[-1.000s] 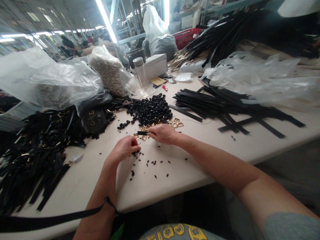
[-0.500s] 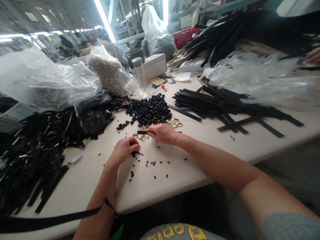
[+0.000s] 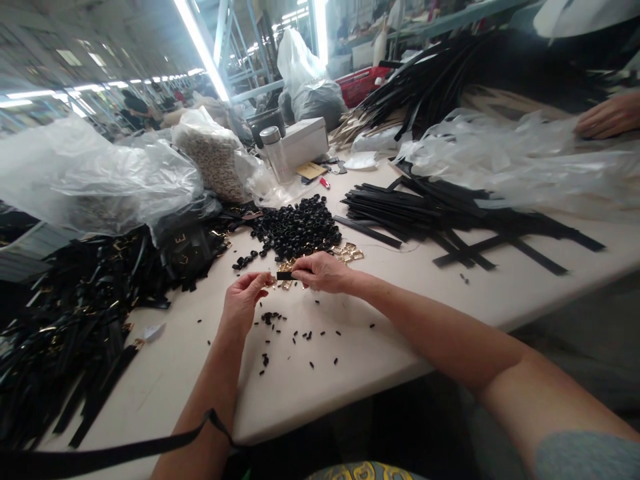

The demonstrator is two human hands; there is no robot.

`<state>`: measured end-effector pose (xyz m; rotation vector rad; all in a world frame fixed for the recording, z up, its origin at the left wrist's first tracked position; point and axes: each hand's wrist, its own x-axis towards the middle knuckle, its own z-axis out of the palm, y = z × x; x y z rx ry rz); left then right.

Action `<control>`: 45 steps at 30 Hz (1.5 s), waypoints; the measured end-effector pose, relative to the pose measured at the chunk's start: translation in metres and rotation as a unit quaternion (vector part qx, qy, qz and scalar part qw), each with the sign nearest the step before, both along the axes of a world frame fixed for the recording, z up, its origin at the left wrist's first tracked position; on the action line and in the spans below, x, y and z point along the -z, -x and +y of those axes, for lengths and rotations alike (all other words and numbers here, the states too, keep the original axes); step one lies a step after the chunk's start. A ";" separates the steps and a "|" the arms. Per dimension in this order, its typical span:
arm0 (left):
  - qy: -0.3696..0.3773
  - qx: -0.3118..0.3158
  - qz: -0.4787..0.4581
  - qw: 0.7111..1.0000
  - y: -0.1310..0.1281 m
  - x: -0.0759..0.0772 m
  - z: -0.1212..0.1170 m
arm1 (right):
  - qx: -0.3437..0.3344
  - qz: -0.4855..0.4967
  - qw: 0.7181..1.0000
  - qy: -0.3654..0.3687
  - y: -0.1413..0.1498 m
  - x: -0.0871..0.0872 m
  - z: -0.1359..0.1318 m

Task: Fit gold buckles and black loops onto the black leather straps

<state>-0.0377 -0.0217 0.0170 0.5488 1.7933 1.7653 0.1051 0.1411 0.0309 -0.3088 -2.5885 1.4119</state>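
Observation:
My right hand (image 3: 323, 272) pinches a short black strap (image 3: 285, 275), whose end points left. Close to that end, my left hand (image 3: 245, 293) has its thumb and fingertips pressed together; what they hold is too small to make out. Gold-coloured buckles (image 3: 349, 253) lie behind and beside my right hand. Just past them is a heap of small black loops (image 3: 300, 227). Tiny black pieces (image 3: 270, 317) are scattered on the table (image 3: 360, 363) in front of my hands.
Black strips (image 3: 395, 210) lie in a pile at the right, near crumpled clear plastic (image 3: 500, 150). Another person's hand (image 3: 607, 117) rests by that plastic. Finished-looking black straps with buckles (image 3: 90, 307) are heaped at the left. A clear bottle (image 3: 276, 153) and a white box (image 3: 305, 141) stand behind.
My left hand has lifted away from the tiny black pieces, up to the strap's end. More of the strap's flat face shows in my right hand. The other person's hand has come further into view.

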 end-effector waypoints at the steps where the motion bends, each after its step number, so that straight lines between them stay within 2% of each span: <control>1: -0.010 -0.024 -0.018 1.000 0.001 0.001 0.002 | 0.010 0.010 1.000 0.013 0.000 0.000 0.000; 4: -0.027 -0.068 -0.047 0.996 0.001 0.002 0.005 | 0.000 0.033 0.999 0.037 -0.001 0.002 -0.003; 7: -0.040 -0.061 -0.062 0.995 -0.003 0.000 0.007 | -0.041 0.039 0.996 0.063 0.000 0.006 -0.009; 9: -0.054 -0.048 -0.070 0.995 -0.006 0.000 0.008 | -0.048 0.041 0.990 0.128 0.002 0.009 -0.013; 12: -0.066 -0.023 -0.083 0.994 -0.010 0.003 0.008 | -0.018 0.059 0.966 0.249 0.006 0.013 -0.017; 16: -0.054 0.016 -0.090 0.994 -0.019 0.005 0.009 | 0.015 0.073 0.932 0.355 0.010 0.017 -0.018; 19: -0.042 0.031 -0.045 0.998 -0.026 0.003 0.010 | 0.014 0.086 0.906 0.413 0.011 0.019 -0.016; 22: -0.045 0.032 0.064 0.996 -0.030 0.001 0.009 | 0.038 0.085 0.889 0.448 0.012 0.019 -0.014; 25: -0.055 0.013 0.178 0.982 -0.026 0.002 0.008 | 0.081 0.074 0.902 0.418 0.011 0.016 -0.012; 27: -0.061 -0.014 0.191 0.980 -0.021 0.003 0.008 | 0.106 0.077 0.921 0.367 0.010 0.012 -0.011; 30: -0.054 -0.062 0.116 0.990 -0.013 0.006 0.010 | 0.071 0.063 0.954 0.284 0.005 0.006 -0.013; 33: -0.056 -0.086 0.021 0.994 -0.010 0.006 0.013 | -0.009 0.038 0.990 0.133 0.001 0.004 -0.017; 35: -0.073 -0.094 -0.026 0.993 -0.010 0.006 0.015 | -0.034 0.035 0.999 0.016 0.000 0.005 -0.020; 37: -0.091 -0.100 -0.058 0.989 -0.012 0.006 0.017 | -0.040 0.028 0.997 -0.053 0.000 0.006 -0.022; 39: -0.101 -0.098 -0.074 0.987 -0.013 0.005 0.018 | -0.039 0.016 0.997 -0.064 0.000 0.007 -0.023; 45: -0.118 -0.087 -0.073 0.987 -0.015 0.003 0.018 | -0.038 -0.004 0.999 -0.005 0.002 0.013 -0.023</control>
